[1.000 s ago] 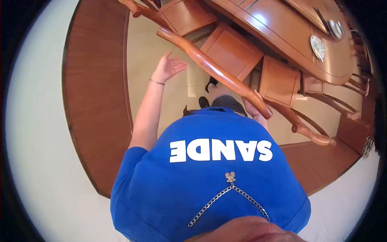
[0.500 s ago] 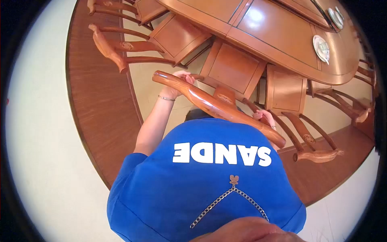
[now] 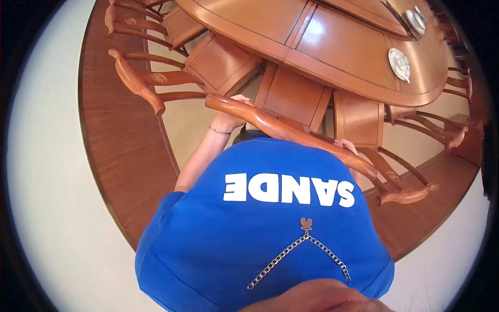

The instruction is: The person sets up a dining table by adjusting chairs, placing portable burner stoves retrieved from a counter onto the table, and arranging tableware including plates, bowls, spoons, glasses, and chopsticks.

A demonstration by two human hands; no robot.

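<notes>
Just in front of my blue shirt is a reddish-brown wooden chair with a curved top rail [image 3: 291,132]. Its square seat [image 3: 291,96] reaches under the edge of the round wooden table [image 3: 348,73]. My left hand [image 3: 230,118], with a bracelet at the wrist, is closed on the chair back below the rail's left end. Farther right, my right hand [image 3: 346,146] is closed on the other side of the back, its fingers showing beyond the rail. The rail hides part of both hands and most of the backrest.
Matching chairs stand on both sides, one at the left [image 3: 136,78] and one at the right [image 3: 403,195]. A plate [image 3: 399,65] with a spoon lies on the table, with another plate [image 3: 416,22] farther off. Dark brown flooring [image 3: 114,135] borders the pale floor.
The chair's rail now sits closer to the table, and less of its seat and backrest shows. Both hands stay on the chair. The whole view has shifted slightly.
</notes>
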